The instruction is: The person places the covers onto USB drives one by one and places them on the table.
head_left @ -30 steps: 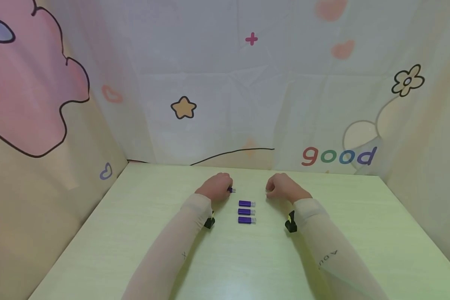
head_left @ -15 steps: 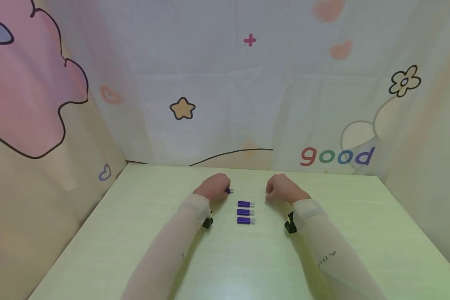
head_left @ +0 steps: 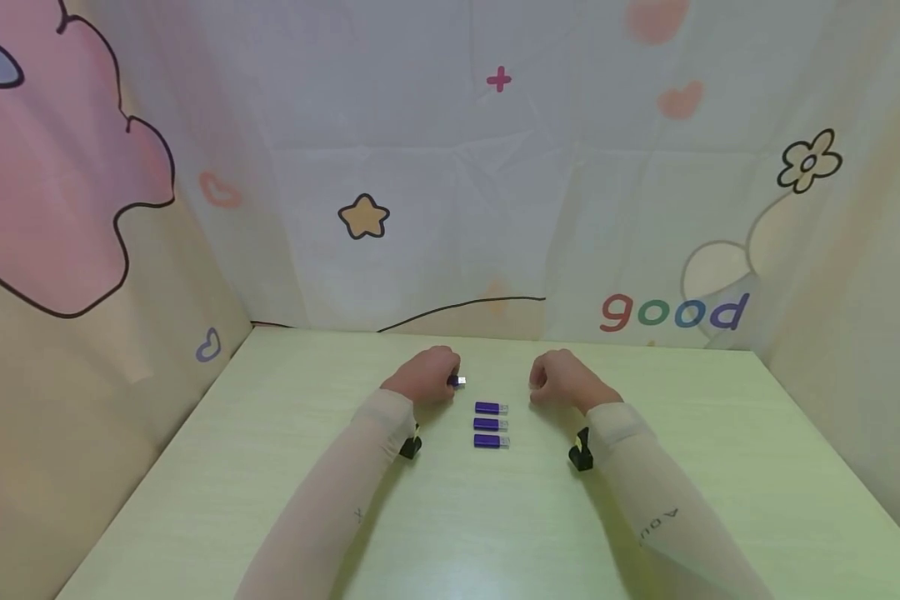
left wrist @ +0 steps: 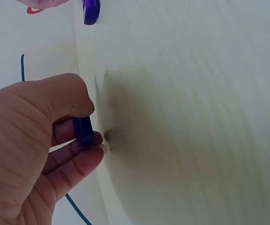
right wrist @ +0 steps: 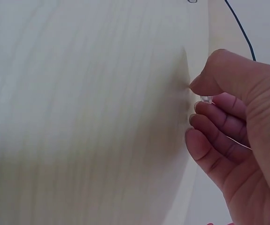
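My left hand [head_left: 429,375] pinches a purple USB flash drive [left wrist: 83,130] between thumb and fingers, just above the table. In the head view its bare metal plug [head_left: 461,381] points right, toward my other hand. Across a short gap, my right hand [head_left: 566,379] holds a small clear cap [right wrist: 206,99] between thumb and index finger, mostly hidden by them. Between the hands and nearer to me, three more purple flash drives lie in a column: the far one [head_left: 487,408], the middle one [head_left: 486,424] and the near one [head_left: 487,441], all with clear-covered ends facing right.
The pale wood-grain table [head_left: 450,517] reaches back to a printed cloth [head_left: 420,267] that hangs behind and at both sides. Black camera mounts sit at the left wrist [head_left: 411,444] and the right wrist [head_left: 581,452].
The flash drive in my left hand has turned a little, so its metal plug shows a brighter, broader face. Both hands stay almost where they were, and the drives on the table lie unmoved.
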`<control>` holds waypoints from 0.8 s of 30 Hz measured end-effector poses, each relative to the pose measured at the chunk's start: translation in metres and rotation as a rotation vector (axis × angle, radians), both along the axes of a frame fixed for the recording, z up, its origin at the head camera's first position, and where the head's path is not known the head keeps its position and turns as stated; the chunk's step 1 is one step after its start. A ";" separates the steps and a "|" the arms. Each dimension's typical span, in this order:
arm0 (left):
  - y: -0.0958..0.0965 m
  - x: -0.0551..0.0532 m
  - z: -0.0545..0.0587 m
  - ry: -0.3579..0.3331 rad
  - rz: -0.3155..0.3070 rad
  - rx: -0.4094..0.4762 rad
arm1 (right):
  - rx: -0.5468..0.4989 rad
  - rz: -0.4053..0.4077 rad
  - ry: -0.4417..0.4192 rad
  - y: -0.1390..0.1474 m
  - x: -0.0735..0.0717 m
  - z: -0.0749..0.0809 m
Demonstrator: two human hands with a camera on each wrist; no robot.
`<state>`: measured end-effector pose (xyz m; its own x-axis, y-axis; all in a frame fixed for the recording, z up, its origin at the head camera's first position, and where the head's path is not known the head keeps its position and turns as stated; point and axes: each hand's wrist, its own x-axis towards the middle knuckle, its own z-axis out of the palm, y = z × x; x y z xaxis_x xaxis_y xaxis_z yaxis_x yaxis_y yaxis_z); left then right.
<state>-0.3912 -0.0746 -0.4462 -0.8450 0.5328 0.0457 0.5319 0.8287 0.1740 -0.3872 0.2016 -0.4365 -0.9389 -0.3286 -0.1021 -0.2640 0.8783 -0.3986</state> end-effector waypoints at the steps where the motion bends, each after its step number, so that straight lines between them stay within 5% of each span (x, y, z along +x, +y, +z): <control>1: 0.000 0.001 0.001 -0.005 -0.004 0.004 | -0.004 -0.002 0.001 0.000 0.000 0.000; 13: -0.005 0.009 0.004 0.020 -0.078 0.010 | -0.062 -0.020 0.027 0.010 0.011 -0.002; 24: -0.008 0.022 0.014 0.001 -0.069 0.026 | -0.184 0.018 -0.004 0.019 0.025 -0.001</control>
